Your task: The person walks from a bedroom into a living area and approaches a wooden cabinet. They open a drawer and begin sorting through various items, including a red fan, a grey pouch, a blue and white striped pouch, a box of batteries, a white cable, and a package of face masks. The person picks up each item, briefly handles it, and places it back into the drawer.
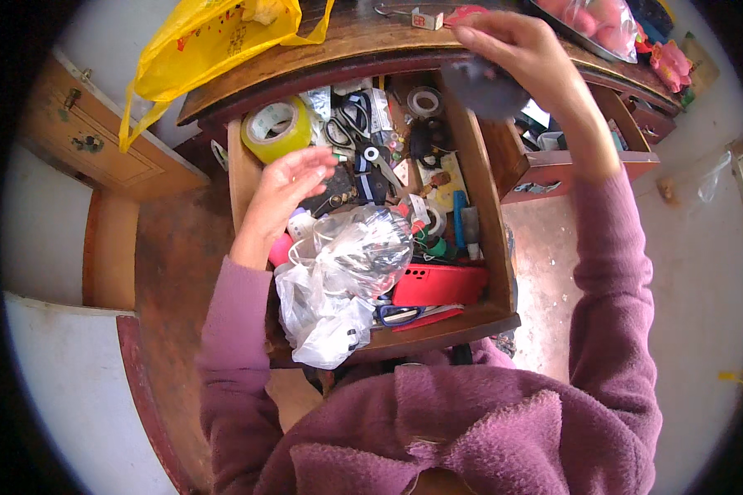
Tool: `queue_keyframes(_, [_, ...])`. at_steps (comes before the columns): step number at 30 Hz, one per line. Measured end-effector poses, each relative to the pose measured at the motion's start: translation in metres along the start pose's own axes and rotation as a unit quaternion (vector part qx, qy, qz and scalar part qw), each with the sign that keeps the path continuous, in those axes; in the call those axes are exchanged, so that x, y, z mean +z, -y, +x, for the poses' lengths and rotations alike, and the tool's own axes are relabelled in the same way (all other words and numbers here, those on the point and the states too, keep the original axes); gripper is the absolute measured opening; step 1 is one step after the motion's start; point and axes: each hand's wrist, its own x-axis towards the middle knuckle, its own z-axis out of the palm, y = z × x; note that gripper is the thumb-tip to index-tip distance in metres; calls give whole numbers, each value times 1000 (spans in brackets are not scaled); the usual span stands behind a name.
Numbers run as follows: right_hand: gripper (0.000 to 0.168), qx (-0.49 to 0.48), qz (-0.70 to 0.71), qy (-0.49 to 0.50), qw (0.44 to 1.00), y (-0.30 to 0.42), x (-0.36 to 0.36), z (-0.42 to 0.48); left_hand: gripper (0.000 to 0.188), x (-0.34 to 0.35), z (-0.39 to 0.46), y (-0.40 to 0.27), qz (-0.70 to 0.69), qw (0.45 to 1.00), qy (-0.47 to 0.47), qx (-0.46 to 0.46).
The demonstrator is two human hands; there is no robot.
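Note:
My left hand (pixel 294 185) hovers over the left side of an open wooden drawer (pixel 483 210), fingers loosely apart, beside a roll of yellow packing tape (pixel 251 141). My right hand (pixel 520 52) is raised near the tabletop edge. From it hangs a dark, motion-blurred item (pixel 486 90), too smeared to identify. The drawer holds scissors (pixel 347 127), a white tape roll (pixel 424 102), a blue comb-like item (pixel 459 216) and a red phone case or phone (pixel 439 284). A knotted clear plastic bag (pixel 365 247) of dark contents lies at the front left, with blue-rimmed glasses (pixel 401 317) near it.
A yellow plastic bag (pixel 217 55) sits on the wooden tabletop (pixel 371 52) at left. A small box (pixel 427 20) and a tray of bagged pink-red fruit (pixel 585 21) are also there. To the right, a second drawer (pixel 585 162) stands open. A wooden door (pixel 111 130) is at left.

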Motion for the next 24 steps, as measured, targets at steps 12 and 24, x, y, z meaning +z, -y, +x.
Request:
queue_keyframes(12, [31, -19, 161, 272, 949, 23, 72, -159, 48, 29, 95, 48, 644, 702, 64, 296])
queue_keyframes(24, [17, -163, -91, 363, 913, -7, 87, -204, 27, 9, 64, 28, 646, 706, 70, 282])
